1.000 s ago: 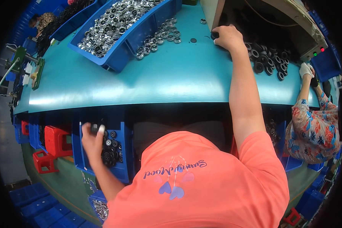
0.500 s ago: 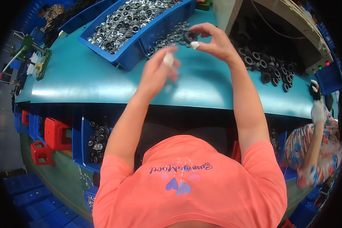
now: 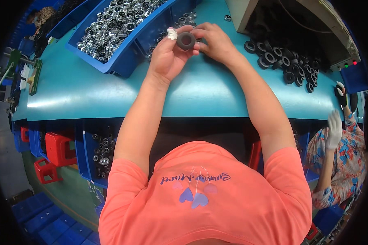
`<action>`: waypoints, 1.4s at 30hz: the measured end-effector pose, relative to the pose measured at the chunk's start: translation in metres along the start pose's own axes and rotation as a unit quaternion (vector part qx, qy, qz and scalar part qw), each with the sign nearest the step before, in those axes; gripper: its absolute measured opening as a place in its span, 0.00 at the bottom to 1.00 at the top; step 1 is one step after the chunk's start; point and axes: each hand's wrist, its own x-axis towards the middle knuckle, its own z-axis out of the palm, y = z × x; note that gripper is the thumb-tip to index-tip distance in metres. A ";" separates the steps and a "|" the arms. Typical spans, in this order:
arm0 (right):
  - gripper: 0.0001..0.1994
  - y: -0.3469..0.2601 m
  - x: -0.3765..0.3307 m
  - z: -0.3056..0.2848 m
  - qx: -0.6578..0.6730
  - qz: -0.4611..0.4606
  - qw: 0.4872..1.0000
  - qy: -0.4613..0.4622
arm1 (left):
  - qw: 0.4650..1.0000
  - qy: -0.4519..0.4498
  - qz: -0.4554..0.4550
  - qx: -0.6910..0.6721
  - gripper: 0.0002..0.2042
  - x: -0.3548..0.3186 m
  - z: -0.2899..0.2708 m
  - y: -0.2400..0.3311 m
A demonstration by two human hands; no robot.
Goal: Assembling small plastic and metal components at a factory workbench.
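A black rubber-looking ring [image 3: 180,43] with a round hole is held up above the table between my hands. My left hand [image 3: 166,61] is closed on its left side, palm turned up, with white wrapping on one finger. Against the ring's right edge press the thumb and fingers of my right hand [image 3: 217,44], closed on it too. Whether anything sits inside the ring cannot be made out. Behind my hands, shiny metal rollers or bearings [image 3: 187,18] lie in a loose pile, partly hidden by my fingers.
A blue bin [image 3: 122,65] full of shiny metal parts stands at the back left. Black rings [image 3: 288,61] spill from a box-like machine [image 3: 335,53] onto the teal table [image 3: 90,98]. At the right sits a co-worker with a white-gloved hand [image 3: 334,130]. Red stools [image 3: 59,149] stand lower left.
My hands have come together: the right brought the ring leftward, and the left, formerly apart and blurred, now grips it. The view has shifted slightly. The co-worker's gloved hand has moved.
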 end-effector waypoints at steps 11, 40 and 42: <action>0.15 -0.003 -0.003 -0.003 0.026 0.060 0.998 -0.018 | 0.995 -0.069 -0.009 -0.075 0.24 -0.001 -0.005 0.000; 0.18 -0.008 0.001 -0.022 0.352 0.203 0.913 0.016 | 0.999 0.019 -0.028 -0.032 0.29 -0.002 -0.008 0.000; 0.20 -0.008 0.001 -0.024 0.402 0.206 0.892 0.016 | 0.998 0.016 -0.032 -0.043 0.30 -0.002 -0.005 0.002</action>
